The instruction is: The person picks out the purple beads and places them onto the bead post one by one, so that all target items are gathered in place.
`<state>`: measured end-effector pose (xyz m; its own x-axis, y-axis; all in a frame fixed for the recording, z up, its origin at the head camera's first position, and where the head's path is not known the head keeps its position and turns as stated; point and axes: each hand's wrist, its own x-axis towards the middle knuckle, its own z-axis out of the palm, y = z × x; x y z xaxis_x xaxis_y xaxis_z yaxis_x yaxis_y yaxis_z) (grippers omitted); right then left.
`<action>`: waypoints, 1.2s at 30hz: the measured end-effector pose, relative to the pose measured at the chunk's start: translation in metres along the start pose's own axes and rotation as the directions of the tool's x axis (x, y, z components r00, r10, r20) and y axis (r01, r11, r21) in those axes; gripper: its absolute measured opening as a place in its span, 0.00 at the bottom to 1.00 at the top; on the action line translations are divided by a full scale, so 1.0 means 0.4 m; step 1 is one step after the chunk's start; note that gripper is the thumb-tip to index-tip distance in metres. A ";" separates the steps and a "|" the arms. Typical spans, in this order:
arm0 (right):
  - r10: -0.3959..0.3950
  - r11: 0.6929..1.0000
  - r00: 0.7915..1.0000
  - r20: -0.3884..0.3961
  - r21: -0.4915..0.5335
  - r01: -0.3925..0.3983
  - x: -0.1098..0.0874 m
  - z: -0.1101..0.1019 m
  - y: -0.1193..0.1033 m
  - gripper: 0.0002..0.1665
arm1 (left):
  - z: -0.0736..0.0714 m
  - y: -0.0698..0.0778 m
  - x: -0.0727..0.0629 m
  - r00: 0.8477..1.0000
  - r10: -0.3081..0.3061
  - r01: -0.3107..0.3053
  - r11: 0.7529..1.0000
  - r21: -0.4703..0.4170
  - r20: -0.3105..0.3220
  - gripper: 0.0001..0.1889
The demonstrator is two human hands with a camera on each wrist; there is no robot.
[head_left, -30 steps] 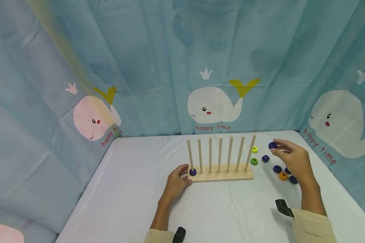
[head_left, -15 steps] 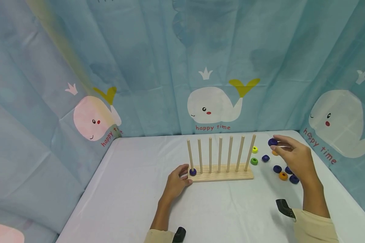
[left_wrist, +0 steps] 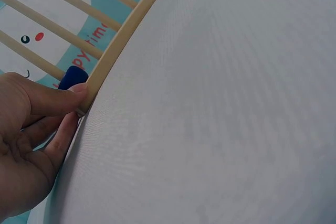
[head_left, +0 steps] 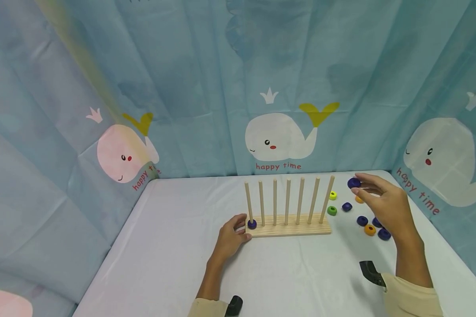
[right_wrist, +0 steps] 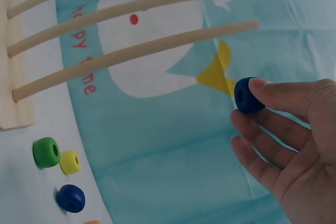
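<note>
My right hand [head_left: 384, 204] pinches a dark blue bead [right_wrist: 248, 96] between thumb and fingers, raised above the table on the right. In the right wrist view the bead's hole faces the pegs. A wooden rack [head_left: 289, 230] with several upright pegs [head_left: 301, 200] stands mid-table. One dark blue bead [head_left: 252, 224] sits at the foot of its leftmost peg; the other pegs are bare. My left hand [head_left: 230, 237] grips the left end of the rack's base, thumb on the near edge, as the left wrist view [left_wrist: 31, 124] also shows.
Right of the rack lie loose beads: a yellow bead [head_left: 332, 195], a green bead [head_left: 332, 211], an orange bead [head_left: 370, 230] and several dark blue beads [head_left: 384, 234]. Another orange bead [head_left: 359, 199] shows under the right hand. A whale-print curtain [head_left: 206, 110] hangs behind the white table [head_left: 174, 246].
My right hand has lifted the blue bead a little higher, uncovering an orange bead beneath it. The left hand keeps its grip and the rack stays in place.
</note>
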<state>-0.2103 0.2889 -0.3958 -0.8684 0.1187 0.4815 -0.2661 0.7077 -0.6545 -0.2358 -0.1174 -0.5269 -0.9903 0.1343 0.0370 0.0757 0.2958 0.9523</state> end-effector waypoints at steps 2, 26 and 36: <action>-0.016 1.000 1.000 -0.006 -0.001 0.016 -0.001 0.000 -0.009 0.26 | -0.001 0.000 -0.001 1.000 0.002 -0.002 1.000 0.003 0.004 0.35; -0.187 0.979 0.977 -0.099 0.068 0.194 0.001 0.007 -0.066 0.27 | 0.003 -0.002 0.003 1.000 -0.001 0.001 1.000 0.016 -0.012 0.35; -0.266 0.954 0.953 -0.146 0.099 0.282 0.004 0.028 -0.091 0.27 | 0.007 -0.006 0.005 1.000 -0.003 0.003 1.000 0.011 -0.023 0.35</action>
<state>-0.2069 0.2556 -0.3778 -0.6952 0.0266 0.7183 -0.5401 0.6402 -0.5463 -0.2375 -0.1152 -0.5298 -0.9930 0.1112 0.0410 0.0735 0.3066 0.9490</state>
